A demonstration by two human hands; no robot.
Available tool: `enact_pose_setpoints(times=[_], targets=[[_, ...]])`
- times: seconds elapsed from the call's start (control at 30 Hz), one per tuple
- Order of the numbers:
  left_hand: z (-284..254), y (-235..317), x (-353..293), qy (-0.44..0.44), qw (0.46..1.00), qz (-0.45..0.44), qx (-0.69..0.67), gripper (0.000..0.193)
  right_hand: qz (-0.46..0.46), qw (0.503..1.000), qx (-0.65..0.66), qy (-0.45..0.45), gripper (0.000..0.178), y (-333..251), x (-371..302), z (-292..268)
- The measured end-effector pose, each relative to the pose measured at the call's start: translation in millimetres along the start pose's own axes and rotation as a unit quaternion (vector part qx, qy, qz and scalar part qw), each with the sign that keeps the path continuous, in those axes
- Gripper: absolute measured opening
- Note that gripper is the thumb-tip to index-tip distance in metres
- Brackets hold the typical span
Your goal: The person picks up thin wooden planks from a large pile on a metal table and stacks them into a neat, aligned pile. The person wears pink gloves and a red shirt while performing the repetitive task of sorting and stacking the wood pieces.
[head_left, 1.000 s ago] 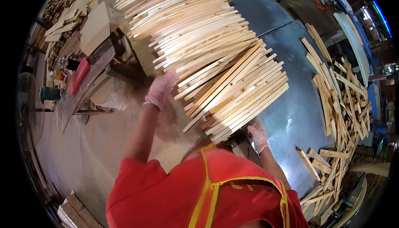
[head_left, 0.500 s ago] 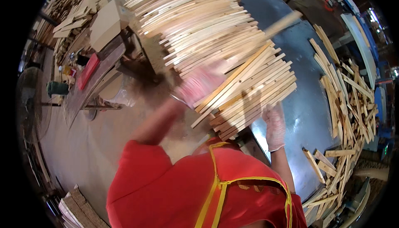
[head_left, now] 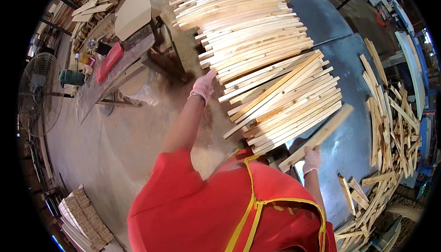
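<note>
A long row of pale wooden strips (head_left: 257, 40) lies side by side across the metal table. My left hand (head_left: 203, 86), in a whitish-pink glove, is at the left ends of the row, its fingers closed at the end of one strip. In my right hand (head_left: 312, 158), also gloved, is a wider, loose wooden board (head_left: 321, 135), held slanting over the near right corner of the row. A darker yellowish strip (head_left: 280, 84) lies diagonally on top of the nearer strips. Part of the right hand's fingers is hidden by the board.
Offcuts and loose sticks (head_left: 395, 146) are heaped along the right side of the metal table (head_left: 342, 59). Left of the row stand a workbench (head_left: 115, 75) with a red object and a cardboard box (head_left: 134, 15), and a fan (head_left: 39, 93). Bundled wood (head_left: 87, 217) sits at lower left.
The board, blurred above the row before, is now in my right hand at the near right. My left hand has moved off the strips' tops to their left ends.
</note>
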State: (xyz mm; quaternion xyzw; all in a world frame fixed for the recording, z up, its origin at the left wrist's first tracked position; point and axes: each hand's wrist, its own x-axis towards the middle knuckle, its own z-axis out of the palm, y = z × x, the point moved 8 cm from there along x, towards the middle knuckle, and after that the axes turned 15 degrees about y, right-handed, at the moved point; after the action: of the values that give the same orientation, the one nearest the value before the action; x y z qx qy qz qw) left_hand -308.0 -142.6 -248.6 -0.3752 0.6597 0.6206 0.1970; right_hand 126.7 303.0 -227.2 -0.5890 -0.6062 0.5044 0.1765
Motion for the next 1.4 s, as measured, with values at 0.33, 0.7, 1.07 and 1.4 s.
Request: enact_pose_setpoints(times=[0.33, 0.7, 1.07, 1.4], targets=[[9.9, 57.1, -64.7, -0.063, 0.988, 0.086, -0.111, 0.037, -0.068, 0.988, -0.137, -0.005, 0.091, 1.6, -8.2, 26.9], [93.2, 162.7, -74.1, -0.175, 0.840, 0.354, 0.371, 0.058, 0.114, 0.982, 0.132, -0.067, 0.059, -34.4, -27.3, 26.5], [32.6, 68.1, -103.8, -0.198, 0.821, 0.378, 0.379, 0.049, -0.172, 0.870, 0.425, 0.184, 0.038, -235.6, 86.3, -292.6], [110.5, 30.8, -245.8, -0.137, 0.558, 0.554, 0.603, 0.107, 0.102, 0.977, -0.055, -0.178, 0.088, -75.5, -45.4, 63.5]])
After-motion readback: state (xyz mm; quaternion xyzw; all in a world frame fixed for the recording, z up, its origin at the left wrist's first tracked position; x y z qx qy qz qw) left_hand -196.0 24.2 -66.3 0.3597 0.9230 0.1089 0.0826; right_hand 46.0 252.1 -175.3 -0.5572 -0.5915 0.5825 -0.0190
